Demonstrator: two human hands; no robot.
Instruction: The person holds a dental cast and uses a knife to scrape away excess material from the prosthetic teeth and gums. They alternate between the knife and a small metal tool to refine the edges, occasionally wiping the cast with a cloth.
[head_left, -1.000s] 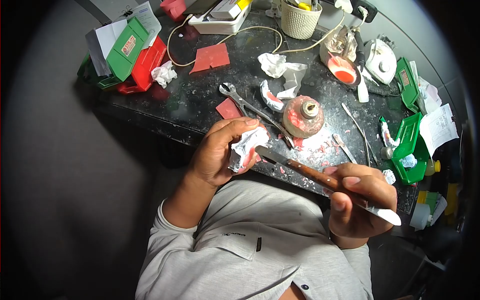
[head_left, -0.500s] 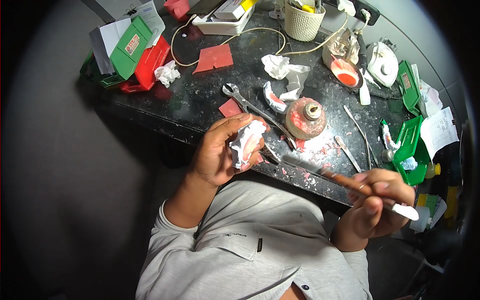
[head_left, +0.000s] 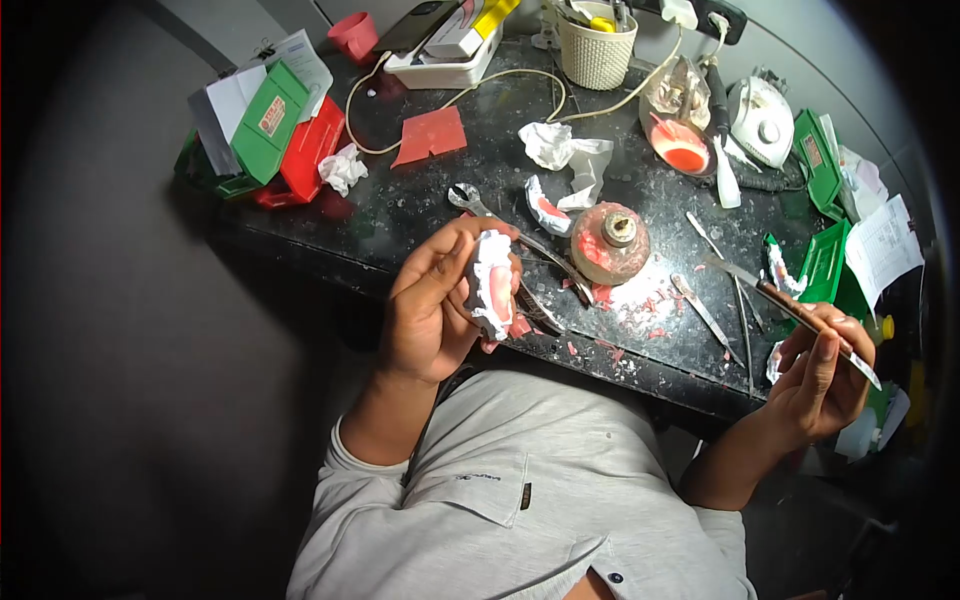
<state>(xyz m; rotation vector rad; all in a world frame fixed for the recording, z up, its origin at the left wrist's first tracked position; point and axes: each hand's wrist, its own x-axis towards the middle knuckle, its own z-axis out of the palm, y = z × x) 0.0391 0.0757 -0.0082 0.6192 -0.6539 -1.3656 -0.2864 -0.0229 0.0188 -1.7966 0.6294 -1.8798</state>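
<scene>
A person sits at a cluttered dark workbench (head_left: 420, 205), seen from above. A round, wax-stained burner (head_left: 610, 243) stands near its front edge. The left hand (head_left: 430, 310) hovers just left of the burner, fingers curled around a white plaster dental cast (head_left: 492, 283) with pink wax on it, held upright between thumb and fingertips. The right hand (head_left: 820, 375) is well to the right of the burner, beyond the bench edge, pinching a wooden-handled knife (head_left: 790, 305) whose blade points back toward the burner. Knife and cast are well apart. Pink wax scraps (head_left: 640, 297) lie just in front of the burner, and 1 wrench (head_left: 470, 198) lies to its left.
</scene>
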